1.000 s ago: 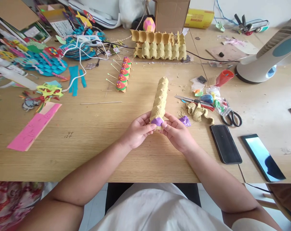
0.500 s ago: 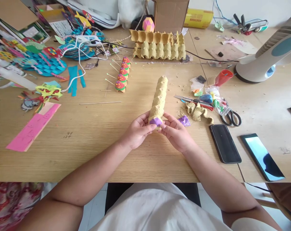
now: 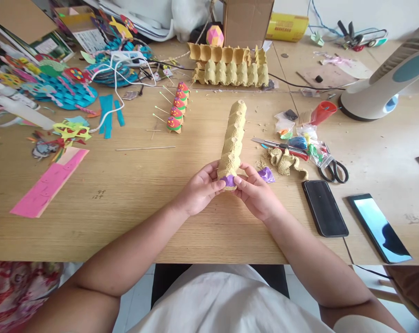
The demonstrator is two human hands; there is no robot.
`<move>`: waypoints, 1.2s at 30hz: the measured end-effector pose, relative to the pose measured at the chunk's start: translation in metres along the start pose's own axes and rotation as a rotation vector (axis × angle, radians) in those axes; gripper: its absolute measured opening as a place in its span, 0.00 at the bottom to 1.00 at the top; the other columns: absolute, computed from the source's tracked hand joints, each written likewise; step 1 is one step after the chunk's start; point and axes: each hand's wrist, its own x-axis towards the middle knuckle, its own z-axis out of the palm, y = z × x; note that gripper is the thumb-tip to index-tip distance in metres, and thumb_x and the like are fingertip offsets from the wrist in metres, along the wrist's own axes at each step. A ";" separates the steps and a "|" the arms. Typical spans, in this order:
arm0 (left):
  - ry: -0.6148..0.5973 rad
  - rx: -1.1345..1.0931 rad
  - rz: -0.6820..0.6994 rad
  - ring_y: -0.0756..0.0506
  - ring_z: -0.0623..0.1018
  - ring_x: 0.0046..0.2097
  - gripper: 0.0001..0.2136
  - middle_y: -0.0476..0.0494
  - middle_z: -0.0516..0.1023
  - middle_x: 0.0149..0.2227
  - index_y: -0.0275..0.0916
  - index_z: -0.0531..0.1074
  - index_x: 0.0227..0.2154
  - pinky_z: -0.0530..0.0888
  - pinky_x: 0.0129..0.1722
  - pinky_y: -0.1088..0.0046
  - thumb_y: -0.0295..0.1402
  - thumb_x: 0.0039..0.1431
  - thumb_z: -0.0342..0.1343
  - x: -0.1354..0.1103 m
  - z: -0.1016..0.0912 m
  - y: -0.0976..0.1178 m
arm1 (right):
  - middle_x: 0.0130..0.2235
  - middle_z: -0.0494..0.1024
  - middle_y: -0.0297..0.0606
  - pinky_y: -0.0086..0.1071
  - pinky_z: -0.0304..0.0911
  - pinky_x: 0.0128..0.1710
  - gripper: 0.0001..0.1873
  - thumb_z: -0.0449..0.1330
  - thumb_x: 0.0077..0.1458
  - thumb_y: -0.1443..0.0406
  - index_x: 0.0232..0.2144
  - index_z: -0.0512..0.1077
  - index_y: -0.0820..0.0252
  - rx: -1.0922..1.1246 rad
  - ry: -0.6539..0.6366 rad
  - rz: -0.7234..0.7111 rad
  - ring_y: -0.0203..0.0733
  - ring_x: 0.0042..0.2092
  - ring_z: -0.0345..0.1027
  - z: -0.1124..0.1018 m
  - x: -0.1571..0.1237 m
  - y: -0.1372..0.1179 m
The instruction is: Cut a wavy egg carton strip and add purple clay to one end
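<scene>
Between my two hands is a strip cut from a yellowish egg carton [image 3: 233,138], its row of bumps pointing away from me. A patch of purple clay [image 3: 228,181] covers part of its near end. My left hand [image 3: 204,188] grips that end from the left, thumb against the purple. From the other side my right hand [image 3: 254,190] holds it too, its thumb pressed at the clay's right edge. Just beyond my right fingers lies a small purple packet [image 3: 266,175]. The fingertips under the strip are hidden.
A painted caterpillar [image 3: 177,107] with pin-like sticks stands further back, near egg cartons [image 3: 230,71]. To the right lie a utility knife [image 3: 280,147], carton scraps [image 3: 284,161], scissors [image 3: 334,171] and two phones [image 3: 325,208]. A pink strip [image 3: 50,182] lies left.
The far end of the carton strip has risen and swung slightly right, still in both hands. The view has shifted a little.
</scene>
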 end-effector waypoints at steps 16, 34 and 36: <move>0.015 -0.104 -0.089 0.51 0.80 0.39 0.23 0.48 0.82 0.40 0.44 0.77 0.52 0.73 0.38 0.77 0.30 0.53 0.72 0.000 -0.002 0.001 | 0.37 0.82 0.27 0.32 0.67 0.43 0.26 0.76 0.48 0.63 0.47 0.70 0.46 0.041 -0.002 0.041 0.36 0.38 0.74 0.001 -0.003 0.002; 0.051 -0.120 -0.101 0.51 0.80 0.38 0.18 0.48 0.83 0.40 0.44 0.78 0.48 0.73 0.37 0.76 0.31 0.55 0.71 0.000 -0.002 -0.001 | 0.38 0.83 0.27 0.30 0.67 0.39 0.24 0.77 0.46 0.62 0.43 0.72 0.48 0.048 0.018 0.010 0.35 0.37 0.74 0.003 -0.001 0.003; 0.055 -0.124 -0.101 0.50 0.80 0.38 0.18 0.48 0.83 0.40 0.44 0.78 0.48 0.73 0.38 0.76 0.32 0.54 0.71 0.000 -0.002 -0.001 | 0.38 0.82 0.26 0.30 0.67 0.39 0.23 0.77 0.46 0.62 0.42 0.72 0.48 0.053 0.018 0.004 0.35 0.37 0.74 0.003 0.000 0.003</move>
